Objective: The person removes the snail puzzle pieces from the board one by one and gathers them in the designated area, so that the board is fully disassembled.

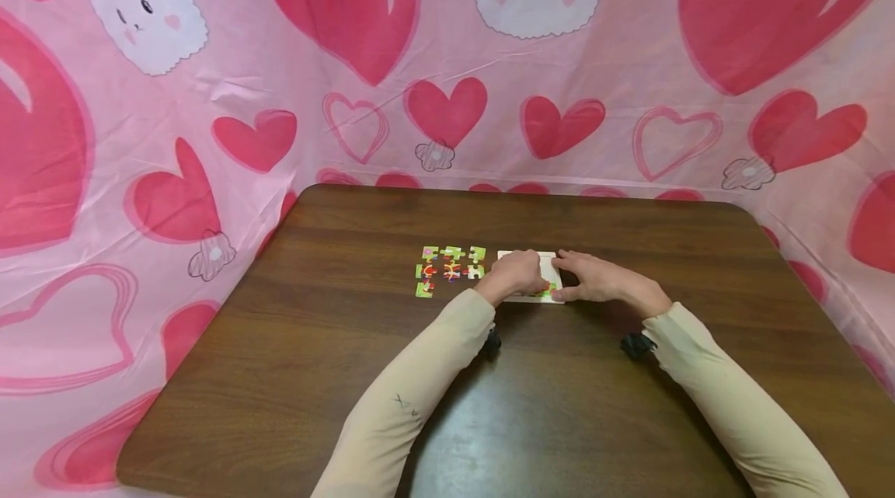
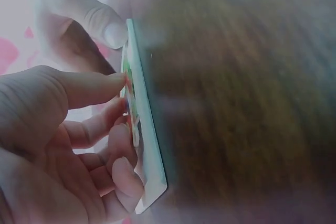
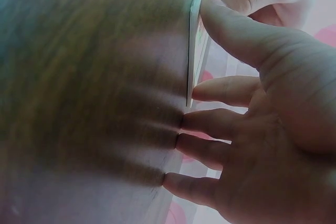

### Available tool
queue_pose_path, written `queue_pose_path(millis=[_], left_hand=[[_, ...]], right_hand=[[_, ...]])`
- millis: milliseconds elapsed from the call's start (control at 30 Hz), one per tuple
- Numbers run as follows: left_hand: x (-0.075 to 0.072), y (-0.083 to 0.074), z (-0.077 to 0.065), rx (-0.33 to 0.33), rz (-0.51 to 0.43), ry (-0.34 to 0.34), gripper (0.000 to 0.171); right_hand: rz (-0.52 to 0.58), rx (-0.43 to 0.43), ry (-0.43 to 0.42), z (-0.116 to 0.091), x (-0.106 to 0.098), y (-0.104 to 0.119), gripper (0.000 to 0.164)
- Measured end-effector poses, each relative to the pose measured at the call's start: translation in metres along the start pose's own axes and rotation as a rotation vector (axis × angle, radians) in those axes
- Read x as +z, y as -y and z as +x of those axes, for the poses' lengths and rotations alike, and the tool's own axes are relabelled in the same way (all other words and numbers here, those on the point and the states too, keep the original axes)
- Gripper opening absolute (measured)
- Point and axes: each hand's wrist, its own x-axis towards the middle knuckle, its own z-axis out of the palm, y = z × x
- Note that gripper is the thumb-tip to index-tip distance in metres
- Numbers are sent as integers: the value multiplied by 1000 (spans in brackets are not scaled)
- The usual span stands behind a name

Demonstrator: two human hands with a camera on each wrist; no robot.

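Note:
In the head view a pale puzzle tray (image 1: 513, 299) lies on the table, with colourful pieces along its near right side. My left hand (image 1: 517, 273) is over the tray; in the left wrist view its thumb and curled fingers pinch a puzzle piece (image 2: 129, 85) low at the tray, partly hidden by the fingers. At the tray's right end rests my right hand (image 1: 597, 279), its fingers spread and fairly straight. Its thumb (image 3: 226, 22) touches the tray's near edge, and its index fingertip meets the far corner, while the other fingertips stand on the table.
Left of the tray several loose jigsaw pieces (image 1: 452, 253) lie in rows on the brown wooden table (image 1: 336, 343). A pink cloth (image 1: 461, 40) with hearts and white animal faces hangs behind the table and at its sides.

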Motion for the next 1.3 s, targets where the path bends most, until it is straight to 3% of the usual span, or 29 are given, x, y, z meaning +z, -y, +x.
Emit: queue_pose_path(millis=[233,300,500,667,933,1100,1300], left_hand=[[-1,0,3,-24,-20,3,26],[-4,2,2,-3,-58,28,23],[-17,9,-5,105,-171,105,37],[-20,12,-8,180,-149,77,34],[-22,19,-14,189,-150,20,23],[-34,33,-22,195,-169,-9,9],[-46,56,-31,210,-179,0,7]], right_hand=[[7,12,6,1,0,0,86],[9,16,7,1,0,0,86],[0,10,-1,0,-1,0,85],[-3,1,-16,-1,-1,0,83],[-2,2,-13,1,0,0,84],[-16,11,-7,1,0,0,83],[-13,25,4,0,0,2,83]])
